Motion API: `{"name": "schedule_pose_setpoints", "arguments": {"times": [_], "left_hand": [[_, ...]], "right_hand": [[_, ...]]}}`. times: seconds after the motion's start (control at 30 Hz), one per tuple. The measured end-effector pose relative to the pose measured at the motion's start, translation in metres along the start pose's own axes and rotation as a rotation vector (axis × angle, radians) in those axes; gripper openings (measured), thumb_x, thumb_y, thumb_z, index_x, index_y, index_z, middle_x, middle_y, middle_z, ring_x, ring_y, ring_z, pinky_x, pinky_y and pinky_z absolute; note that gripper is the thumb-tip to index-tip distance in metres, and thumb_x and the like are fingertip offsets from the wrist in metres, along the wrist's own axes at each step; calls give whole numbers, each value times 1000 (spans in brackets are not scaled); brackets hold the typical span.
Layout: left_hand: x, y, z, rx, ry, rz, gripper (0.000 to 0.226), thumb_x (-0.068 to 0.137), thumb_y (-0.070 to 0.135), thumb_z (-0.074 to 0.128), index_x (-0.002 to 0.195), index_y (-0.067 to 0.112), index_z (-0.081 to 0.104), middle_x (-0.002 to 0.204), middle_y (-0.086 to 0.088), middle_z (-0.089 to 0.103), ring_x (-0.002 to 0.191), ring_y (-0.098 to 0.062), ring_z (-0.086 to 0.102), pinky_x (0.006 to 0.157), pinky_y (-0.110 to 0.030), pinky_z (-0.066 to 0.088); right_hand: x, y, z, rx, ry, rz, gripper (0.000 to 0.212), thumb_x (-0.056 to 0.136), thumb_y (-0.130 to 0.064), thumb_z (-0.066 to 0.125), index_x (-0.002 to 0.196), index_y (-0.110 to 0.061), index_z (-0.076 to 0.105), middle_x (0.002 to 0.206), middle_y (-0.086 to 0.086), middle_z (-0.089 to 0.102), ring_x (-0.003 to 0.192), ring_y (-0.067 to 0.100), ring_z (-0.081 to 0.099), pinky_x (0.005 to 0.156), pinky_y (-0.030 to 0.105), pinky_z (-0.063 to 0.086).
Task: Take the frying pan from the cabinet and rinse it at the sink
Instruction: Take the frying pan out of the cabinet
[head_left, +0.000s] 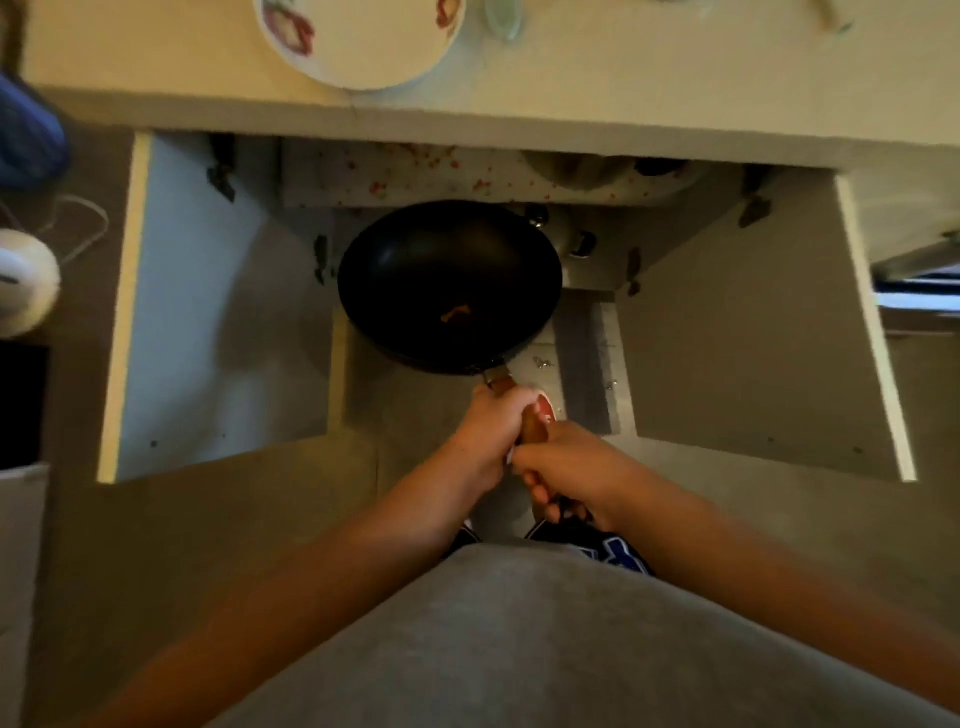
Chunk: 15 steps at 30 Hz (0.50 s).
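Note:
A black frying pan (449, 283) with a brown wooden handle hangs level in front of the open cabinet (467, 176), below the counter edge. A small orange scrap lies inside the pan. My left hand (491, 431) is closed around the handle just behind the pan. My right hand (563, 467) grips the handle's rear end, right behind the left hand. Both cabinet doors, the left door (208, 312) and the right door (753, 332), stand wide open on either side of the pan. The sink is out of view.
A flowered white plate (358, 47) sits on the cream counter (623, 88) above the cabinet. Dark cookware (582, 244) shows inside the cabinet behind the pan. A white round object (23, 280) and a blue thing (28, 135) lie at the far left.

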<state>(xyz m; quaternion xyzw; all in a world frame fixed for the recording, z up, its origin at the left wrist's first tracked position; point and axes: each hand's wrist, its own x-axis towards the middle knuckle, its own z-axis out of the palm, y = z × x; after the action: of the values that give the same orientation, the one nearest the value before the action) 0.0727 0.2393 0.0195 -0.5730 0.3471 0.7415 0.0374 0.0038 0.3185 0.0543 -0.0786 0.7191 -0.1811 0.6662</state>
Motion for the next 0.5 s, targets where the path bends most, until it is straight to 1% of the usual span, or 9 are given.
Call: {"name": "schedule_pose_setpoints", "arguments": {"times": [0.07,0.1,0.17,0.2,0.27,0.3,0.33,0.43,0.5], "left_hand": [[-17,1,8,69,-47,12,30,93,17,55,116,-4,56,85,-18,56,79,-27,57,71,-32,46],[-25,0,12,105,-69,9,30,93,18,55,115,-3,56,86,-21,58,81,-30,60,70,-32,47],[-40,-1,21,173,-104,-17,41,94,21,56,124,-7,52,102,-29,63,95,-36,66,69,-30,49],[-47,-1,26,202,-132,-20,38,94,22,56,122,-5,54,101,-25,66,92,-32,69,65,-27,50],[-61,0,35,244,-207,-6,18,93,19,57,96,2,61,76,-10,65,69,-18,65,53,-20,50],[-69,1,42,262,-232,-9,15,92,19,58,85,6,61,69,-5,62,63,-14,61,49,-18,49],[-76,2,48,290,-242,-16,16,93,19,58,81,8,60,68,-5,61,59,-13,60,47,-17,49],[-99,6,68,400,-264,-16,15,94,21,58,83,10,56,76,-8,61,60,-14,59,49,-20,49],[-116,9,82,475,-296,-26,13,95,23,57,88,12,53,82,-8,60,66,-15,59,51,-22,48]], "right_hand": [[-18,9,1,53,31,5,20,84,-19,59,65,-17,59,42,-5,55,34,11,50,36,20,39],[-26,13,1,94,45,11,19,84,-19,60,66,-16,59,43,-4,56,35,11,50,37,21,40],[-44,22,2,185,74,26,20,85,-17,60,65,-14,58,42,-3,56,34,12,50,36,20,40],[-52,26,3,232,88,37,20,84,-16,60,64,-13,58,42,-2,56,33,12,50,35,19,40],[-70,34,2,320,116,54,16,82,-14,60,66,-12,59,43,0,56,34,13,51,36,20,42],[-79,38,1,359,132,57,14,80,-13,59,66,-11,59,43,1,56,35,14,51,37,21,43],[-87,42,0,387,151,55,12,78,-13,59,67,-10,60,44,2,57,36,14,52,39,22,44],[-117,53,-6,436,192,45,9,79,-15,62,74,-9,65,51,2,62,44,14,58,49,26,51],[-139,60,-11,447,218,29,8,81,-17,64,83,-11,68,56,-1,66,49,10,62,52,23,53]]}}
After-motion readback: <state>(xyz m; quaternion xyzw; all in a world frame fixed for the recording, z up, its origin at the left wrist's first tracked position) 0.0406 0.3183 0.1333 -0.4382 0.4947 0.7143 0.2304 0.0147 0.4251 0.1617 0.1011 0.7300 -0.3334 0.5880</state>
